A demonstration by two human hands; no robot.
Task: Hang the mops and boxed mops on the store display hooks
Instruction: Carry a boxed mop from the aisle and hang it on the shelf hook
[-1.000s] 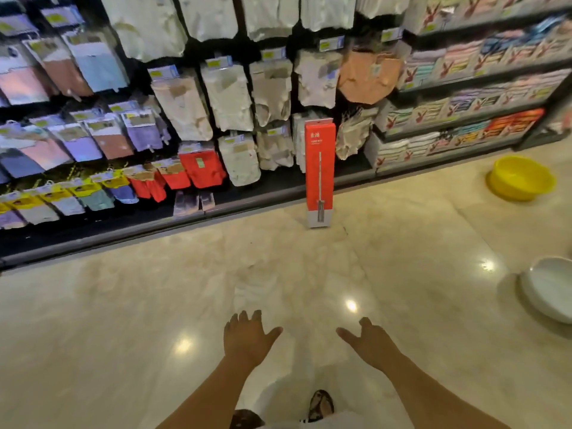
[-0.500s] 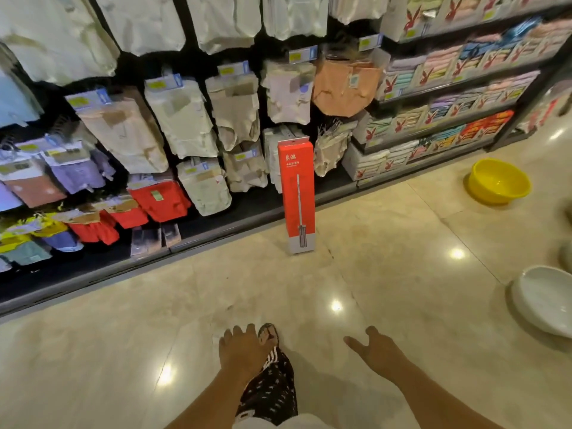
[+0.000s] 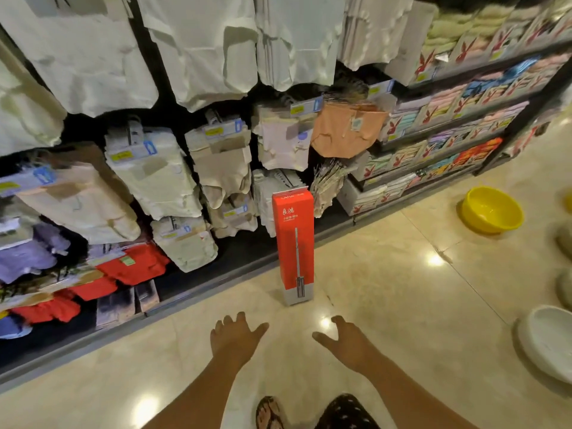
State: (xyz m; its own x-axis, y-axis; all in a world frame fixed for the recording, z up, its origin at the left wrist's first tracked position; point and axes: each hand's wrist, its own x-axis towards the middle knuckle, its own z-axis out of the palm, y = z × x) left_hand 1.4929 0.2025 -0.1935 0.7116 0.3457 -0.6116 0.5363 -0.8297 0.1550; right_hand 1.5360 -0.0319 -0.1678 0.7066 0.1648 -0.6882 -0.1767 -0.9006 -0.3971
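Head | 1 boxed mop [image 3: 293, 243] upright | 2 hands: left [image 3: 236, 337], right [image 3: 349, 343], spread

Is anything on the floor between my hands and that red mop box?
Nothing visible. Only bare floor lies between the left hand, the right hand and the red mop box. The yellow basin and white basin sit off to the right.

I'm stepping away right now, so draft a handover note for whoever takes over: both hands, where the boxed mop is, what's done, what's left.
Left hand: open, empty, reaching forward.
Right hand: open, empty, reaching forward.
Red boxed mop: upright on the floor at the foot of the garment display, ahead of both hands, untouched.
Done: no mop hung in view.
Left: grip the box and hang it; no free mop hook shows here.
Floor, right side: yellow basin, white basin.
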